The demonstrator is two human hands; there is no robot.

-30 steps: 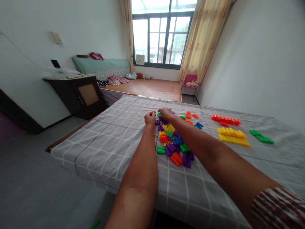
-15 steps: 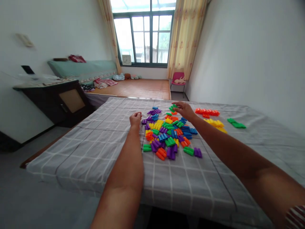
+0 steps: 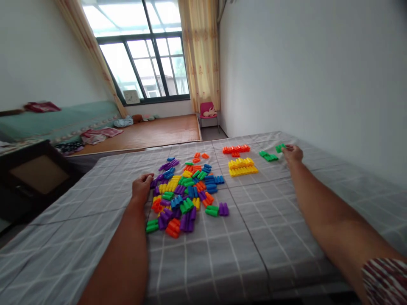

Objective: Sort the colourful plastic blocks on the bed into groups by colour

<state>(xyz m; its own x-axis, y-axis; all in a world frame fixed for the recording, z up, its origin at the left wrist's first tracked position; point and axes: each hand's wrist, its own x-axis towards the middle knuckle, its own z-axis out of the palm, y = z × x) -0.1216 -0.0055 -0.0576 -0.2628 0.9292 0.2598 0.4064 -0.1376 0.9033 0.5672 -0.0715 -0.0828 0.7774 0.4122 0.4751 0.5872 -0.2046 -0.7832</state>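
My right hand [image 3: 293,153] pinches a green toy block [image 3: 280,148] at the right of the table, just beyond a row of green blocks [image 3: 269,156]. My left hand [image 3: 142,185] is closed at the left edge of the mixed pile, its fingertips beside a purple block [image 3: 154,182]. Whatever those fingers hold, if anything, is hidden. The pile mixes purple, yellow, green, blue and orange tube-shaped blocks. Right of it lie joined yellow blocks [image 3: 243,167] and, behind these, a strip of orange blocks [image 3: 236,149].
A grey checked cloth [image 3: 254,212] covers the table. Beyond it are a low bed [image 3: 159,132], a pink chair [image 3: 207,109] and a window. A dark cabinet [image 3: 28,173] stands at the left, and a white wall runs along the right.
My right hand has carried the green block from the pile's far side to the right, beside the other green blocks. The view has turned right. My left hand stays by the pile's left edge.
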